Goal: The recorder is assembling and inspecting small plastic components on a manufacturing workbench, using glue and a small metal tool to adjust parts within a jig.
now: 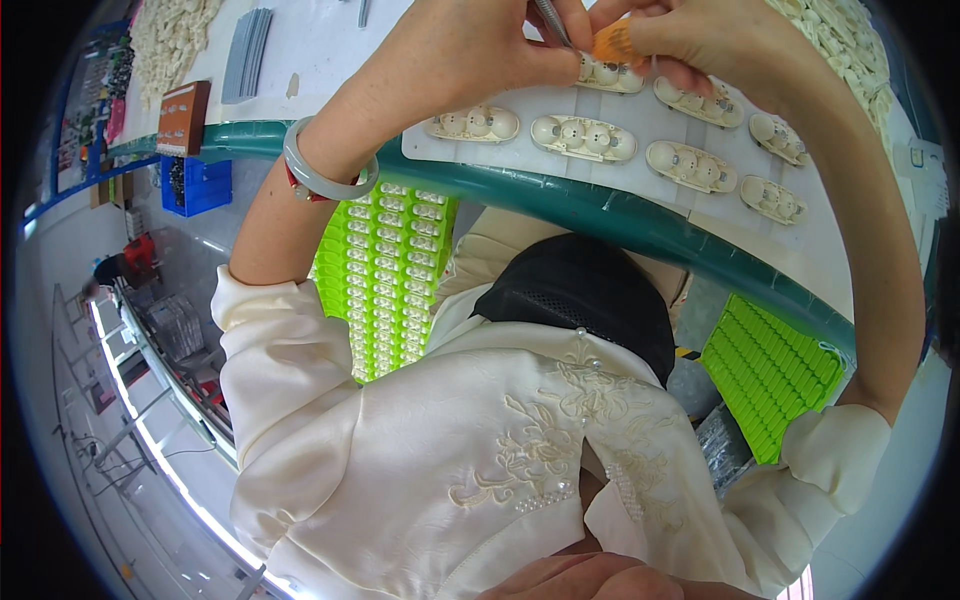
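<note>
1. Left hand (535, 50): thumb and fingers pinch a slim grey tool (551, 22) over the worktop (330, 45).
2. Right hand (705, 40): thumb and fingers pinch an orange piece (616, 42) just beside the tool; whether these touch, I cannot tell.
3. 7 cream oblong parts (583, 138) show in 2 rows along the near edge.
4. Grey strips (247, 55) lie toward the left edge, heaped cream pieces (840, 50) toward the right.

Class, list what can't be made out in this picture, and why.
Upper end of the metal tool: head view, cut off by the top edge.
Full shape of the orange piece: head view, partly covered by the right hand.
Contents of the blue bin: head view, too small and blurred.
</note>
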Demonstrator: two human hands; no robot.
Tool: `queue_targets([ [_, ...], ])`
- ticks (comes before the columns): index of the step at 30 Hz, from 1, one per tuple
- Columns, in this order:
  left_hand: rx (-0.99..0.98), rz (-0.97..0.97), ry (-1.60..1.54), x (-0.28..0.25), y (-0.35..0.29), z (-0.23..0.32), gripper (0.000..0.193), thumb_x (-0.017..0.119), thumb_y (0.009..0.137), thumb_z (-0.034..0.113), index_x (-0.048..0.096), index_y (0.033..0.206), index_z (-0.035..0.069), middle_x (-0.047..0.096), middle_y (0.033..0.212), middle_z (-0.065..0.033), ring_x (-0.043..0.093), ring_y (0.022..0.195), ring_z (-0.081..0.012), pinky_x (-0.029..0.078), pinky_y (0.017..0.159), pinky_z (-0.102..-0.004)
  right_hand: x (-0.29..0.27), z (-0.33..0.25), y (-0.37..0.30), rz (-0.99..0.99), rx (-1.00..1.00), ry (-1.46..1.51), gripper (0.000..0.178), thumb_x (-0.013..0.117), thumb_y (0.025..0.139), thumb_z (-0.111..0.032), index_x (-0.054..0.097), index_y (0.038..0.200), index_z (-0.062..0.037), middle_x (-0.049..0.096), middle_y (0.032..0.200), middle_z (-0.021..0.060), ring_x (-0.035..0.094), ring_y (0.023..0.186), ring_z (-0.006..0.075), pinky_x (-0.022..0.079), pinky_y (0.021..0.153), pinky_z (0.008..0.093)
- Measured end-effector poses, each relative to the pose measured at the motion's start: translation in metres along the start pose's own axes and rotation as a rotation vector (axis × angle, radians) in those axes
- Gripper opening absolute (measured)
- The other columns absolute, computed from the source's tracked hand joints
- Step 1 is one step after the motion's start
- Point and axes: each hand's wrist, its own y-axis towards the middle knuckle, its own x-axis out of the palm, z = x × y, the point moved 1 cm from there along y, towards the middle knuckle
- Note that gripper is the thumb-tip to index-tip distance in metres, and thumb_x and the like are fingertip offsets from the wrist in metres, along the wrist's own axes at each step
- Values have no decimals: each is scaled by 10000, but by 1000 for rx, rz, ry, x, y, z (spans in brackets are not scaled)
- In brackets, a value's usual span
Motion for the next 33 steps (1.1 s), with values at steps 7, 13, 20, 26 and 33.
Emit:
queue_targets([
  [7,20,14,-26,-1,0,-2,112,701,694,-23,596,723,2,602,720,-41,577,654,-100,500,584,-216,3,5,6,20,36,94,107,602,801,-53,637,846,38,570,607,59,469,462,97,340,408,223],
  [13,48,24,-39,-1,0,-5,117,706,691,-16,593,718,1,603,710,-42,564,634,-94,476,581,-212,0,8,13,1,58,90,102,609,800,-55,644,839,32,600,632,67,484,470,86,350,412,211],
  [20,-79,355,-185,-27,-4,3,121,718,701,9,597,703,10,611,680,-35,557,623,-68,437,559,-181,6,-5,13,4,23,-16,103,628,784,-74,659,799,23,609,627,55,483,469,82,354,415,212],
  [26,-246,166,-332,-38,-29,-10,145,703,778,26,611,874,-33,660,788,-90,630,709,-107,500,638,-188,4,-10,13,-2,117,-40,112,648,763,-92,673,775,16,608,614,49,464,456,79,332,402,215],
  [33,-259,155,-232,-25,-36,-16,117,685,791,24,605,847,-40,647,783,-79,623,713,-99,501,637,-189,2,-6,18,-27,127,-32,113,659,750,-97,675,762,14,601,593,51,455,439,76,321,384,217],
])
